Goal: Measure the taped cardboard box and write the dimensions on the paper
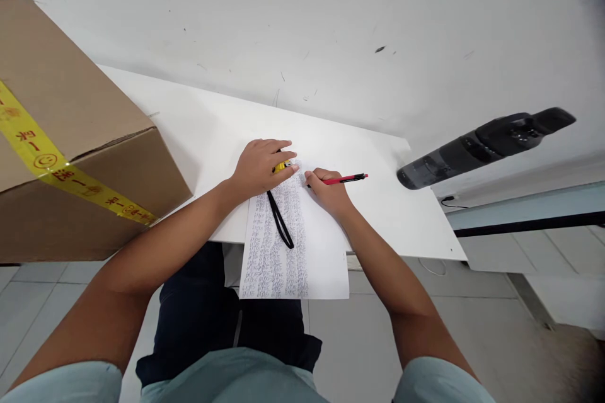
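Note:
A sheet of paper covered in columns of handwriting lies on the table, its near end hanging over the front edge. My left hand rests on the upper part of the sheet, fingers curved over a small yellow tape measure, mostly hidden. From under that hand a black wrist strap trails down across the writing. My right hand grips a red pen with a black clip, close to the sheet's right side. The pen's tip is hidden by my fingers.
A cardboard box with yellow printed tape fills the left of the white table. Toward the right end stands a dark bottle. A marked white wall runs along the back. A plug with a cable is beyond the right end.

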Demonstrator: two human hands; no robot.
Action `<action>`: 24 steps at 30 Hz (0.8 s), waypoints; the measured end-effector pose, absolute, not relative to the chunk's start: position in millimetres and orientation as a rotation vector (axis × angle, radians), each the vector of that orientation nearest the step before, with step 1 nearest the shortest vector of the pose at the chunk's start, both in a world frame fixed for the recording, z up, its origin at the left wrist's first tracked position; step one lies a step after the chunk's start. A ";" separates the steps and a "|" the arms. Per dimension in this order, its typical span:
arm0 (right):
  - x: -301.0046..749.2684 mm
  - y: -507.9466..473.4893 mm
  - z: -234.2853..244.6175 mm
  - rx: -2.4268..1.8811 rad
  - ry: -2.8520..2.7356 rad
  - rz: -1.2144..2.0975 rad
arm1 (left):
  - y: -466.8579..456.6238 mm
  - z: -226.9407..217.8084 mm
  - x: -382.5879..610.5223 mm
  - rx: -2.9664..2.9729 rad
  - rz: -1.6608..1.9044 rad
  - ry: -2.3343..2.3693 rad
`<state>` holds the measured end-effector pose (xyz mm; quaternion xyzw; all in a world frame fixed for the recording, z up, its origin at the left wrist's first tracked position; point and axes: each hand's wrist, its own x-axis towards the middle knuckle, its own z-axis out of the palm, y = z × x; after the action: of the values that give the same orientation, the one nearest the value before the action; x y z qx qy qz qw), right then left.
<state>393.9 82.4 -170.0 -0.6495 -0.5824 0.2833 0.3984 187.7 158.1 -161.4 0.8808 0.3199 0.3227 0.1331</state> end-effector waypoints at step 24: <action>392.7 82.5 -169.4 -1.670 -1.425 0.684 | 157.2 -157.7 186.5 2.476 0.925 0.946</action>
<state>392.7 82.5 -169.4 -0.6628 -0.5655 0.2716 0.4088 186.5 157.2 -157.7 0.8696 0.3322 0.3250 0.1666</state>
